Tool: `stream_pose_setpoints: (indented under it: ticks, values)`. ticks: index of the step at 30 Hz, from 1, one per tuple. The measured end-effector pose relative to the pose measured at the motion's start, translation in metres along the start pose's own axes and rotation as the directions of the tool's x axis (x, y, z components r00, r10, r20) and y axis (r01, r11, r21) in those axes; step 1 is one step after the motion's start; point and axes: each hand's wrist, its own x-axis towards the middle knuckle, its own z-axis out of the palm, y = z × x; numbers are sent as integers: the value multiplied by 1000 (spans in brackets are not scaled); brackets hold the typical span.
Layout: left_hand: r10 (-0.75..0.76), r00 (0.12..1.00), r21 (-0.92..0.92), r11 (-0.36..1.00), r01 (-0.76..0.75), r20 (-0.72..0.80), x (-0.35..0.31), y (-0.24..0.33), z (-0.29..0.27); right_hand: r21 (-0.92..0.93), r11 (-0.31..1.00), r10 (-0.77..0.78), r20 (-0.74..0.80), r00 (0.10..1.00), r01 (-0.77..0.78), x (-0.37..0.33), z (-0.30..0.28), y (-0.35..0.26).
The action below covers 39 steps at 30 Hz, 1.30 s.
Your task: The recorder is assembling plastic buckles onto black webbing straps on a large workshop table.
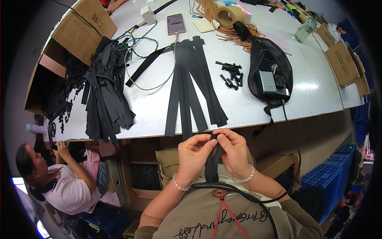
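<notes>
Just off the table's front edge, my left hand (pixel 195 154) and my right hand (pixel 234 153) meet, thumbs and fingertips pinched together on one end of a black fabric strap (pixel 213 167). The strap hangs down between my wrists in front of my shirt. My fingers cover the pinched end, so I cannot see whether a small part sits there. Straight ahead lies a fan of flat black straps (pixel 184 89), several of them reaching the near edge. Small black plastic fittings (pixel 231 74) are heaped to their right.
At left lie a bigger strap pile (pixel 105 95) and a cardboard box (pixel 81 30). A phone (pixel 176 24) on a white cable is at the back. A black mesh bag (pixel 254 67) with devices lies right, its cable running toward me. A co-worker (pixel 67 183) sits at left.
</notes>
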Motion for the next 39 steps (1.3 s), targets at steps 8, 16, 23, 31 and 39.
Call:
stream_pose_setpoints:
  ticks: [8, 16, 23, 31, 39]
  values:
    - [-95, 992, 61, 994, 90, 82, -4, 17, 1, -520, 710, -362, 308, 880, 475, 5, -10, -11]
    - [113, 992, 201, 972, -123, 65, -4, 12, 3, -314, 896, -276, 158, 948, 313, 2, -4, 0]
    - [225, 973, 297, 927, -228, 44, -4, 9, 2, 29, 1000, 2, 60, 998, -4, -1, 0, 3]
    - [356, 933, 434, 835, -339, 45, -1, 7, 4, 128, 989, 72, 33, 997, -76, -1, 4, 2]
    - [87, 995, 17, 996, -88, 46, 0, 9, -3, -356, 914, -148, 159, 976, 196, 4, -4, -10]
